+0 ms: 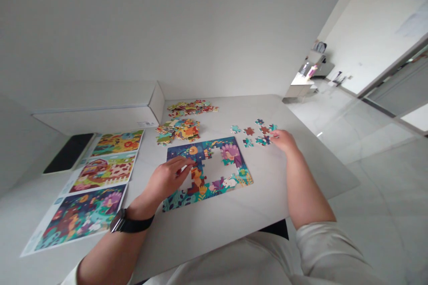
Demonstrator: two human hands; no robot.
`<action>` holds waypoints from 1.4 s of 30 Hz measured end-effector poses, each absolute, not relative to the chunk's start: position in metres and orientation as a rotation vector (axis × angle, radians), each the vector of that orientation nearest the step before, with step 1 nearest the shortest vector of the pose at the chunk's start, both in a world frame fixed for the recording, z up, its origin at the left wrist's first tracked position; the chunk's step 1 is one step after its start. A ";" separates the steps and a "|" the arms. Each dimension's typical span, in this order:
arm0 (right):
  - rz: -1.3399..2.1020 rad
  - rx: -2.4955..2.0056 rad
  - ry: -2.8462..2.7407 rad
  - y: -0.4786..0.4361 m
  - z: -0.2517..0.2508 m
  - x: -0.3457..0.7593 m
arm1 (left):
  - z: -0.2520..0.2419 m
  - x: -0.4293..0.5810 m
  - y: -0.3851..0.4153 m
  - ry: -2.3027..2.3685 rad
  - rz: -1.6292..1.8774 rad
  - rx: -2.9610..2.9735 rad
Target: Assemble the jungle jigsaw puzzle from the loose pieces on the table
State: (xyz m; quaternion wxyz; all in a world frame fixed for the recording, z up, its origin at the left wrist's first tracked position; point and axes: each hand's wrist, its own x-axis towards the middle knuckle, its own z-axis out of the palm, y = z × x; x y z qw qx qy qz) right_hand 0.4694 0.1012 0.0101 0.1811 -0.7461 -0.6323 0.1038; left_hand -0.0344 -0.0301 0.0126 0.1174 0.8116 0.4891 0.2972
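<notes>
A partly assembled jigsaw puzzle [240, 173] lies on the table, its dark blue night scene filled in around the border and left part. White gaps show in its middle and at left. My left hand [169, 177] is over its left side, fingers bent and pinched together; whatever may be between the tips is hidden. Off to the right, several loose puzzle pieces [249, 131] are spread out, teal and brown. At their right edge, my right hand [283, 139] pinches a teal puzzle piece [273, 127], thumb and fingertips close together.
Two heaps of colourful pieces, a nearer heap [180, 131] and a farther heap [190, 107], lie behind the puzzle. Printed picture sheets [100, 173] and a dark-screened phone [68, 153] are at left, before a white box [100, 118]. A wall stands behind.
</notes>
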 end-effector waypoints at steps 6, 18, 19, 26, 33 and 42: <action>0.502 -1.993 -1.935 0.099 0.011 0.461 | 0.010 -0.034 -0.029 1.494 0.867 2.359; -0.009 -2.243 -1.693 0.114 -0.007 0.482 | 0.005 -0.039 -0.029 1.504 0.847 2.347; -0.014 -2.268 -1.682 0.116 -0.009 0.484 | 0.005 -0.040 -0.029 1.503 0.849 2.349; -0.016 -2.384 -1.559 0.117 -0.012 0.494 | 0.004 -0.042 -0.029 1.532 0.849 2.334; 0.037 -2.376 -1.570 0.116 -0.012 0.490 | 0.005 -0.042 -0.029 1.501 0.839 2.347; 0.182 -2.140 -1.703 0.140 0.006 0.452 | 0.005 -0.046 -0.026 1.517 0.825 2.343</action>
